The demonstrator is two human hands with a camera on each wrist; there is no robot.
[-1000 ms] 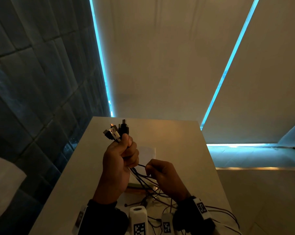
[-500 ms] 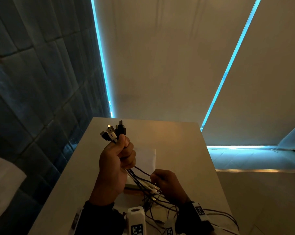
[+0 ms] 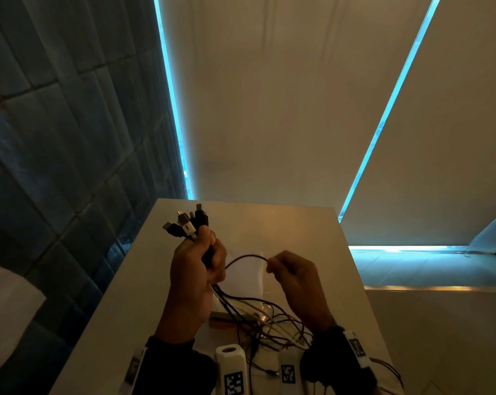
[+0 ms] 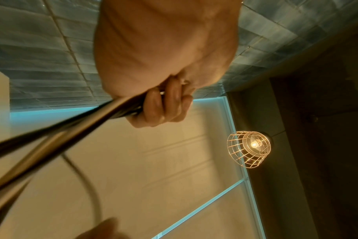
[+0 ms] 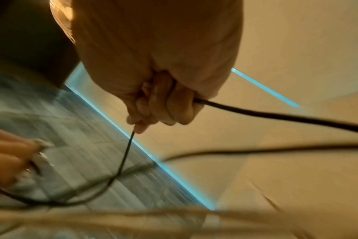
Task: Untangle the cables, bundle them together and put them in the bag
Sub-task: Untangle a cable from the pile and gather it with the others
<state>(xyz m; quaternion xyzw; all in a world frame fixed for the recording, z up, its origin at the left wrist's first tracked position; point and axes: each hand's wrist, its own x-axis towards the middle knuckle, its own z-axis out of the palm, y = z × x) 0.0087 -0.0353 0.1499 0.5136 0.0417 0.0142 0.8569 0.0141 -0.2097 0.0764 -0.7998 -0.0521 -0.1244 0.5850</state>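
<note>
My left hand (image 3: 201, 260) is raised above the table and grips a bunch of cables just below their plugs (image 3: 188, 223), which stick up black and white above the fist. Those cables (image 3: 258, 317) hang down into a tangle on the table. The left wrist view shows the left hand (image 4: 159, 105) curled round the cable bunch (image 4: 76, 127). My right hand (image 3: 286, 269) pinches one black cable (image 3: 247, 258) that arches over from the left fist. Seen from the right wrist, the right hand (image 5: 159, 105) has this black cable (image 5: 276, 114) running through its curled fingers.
A pale table (image 3: 312, 243) stretches ahead, with a white sheet-like thing (image 3: 247, 275) lying flat behind the hands. A dark tiled wall (image 3: 56, 152) is at the left. Cables (image 3: 389, 369) trail off the table's near right corner. A wire-cage lamp (image 4: 249, 148) hangs overhead.
My right hand has risen out of the tangle, pulling one black cable up into an arch beside the left fist. The left hand stays raised, holding the plug ends.
</note>
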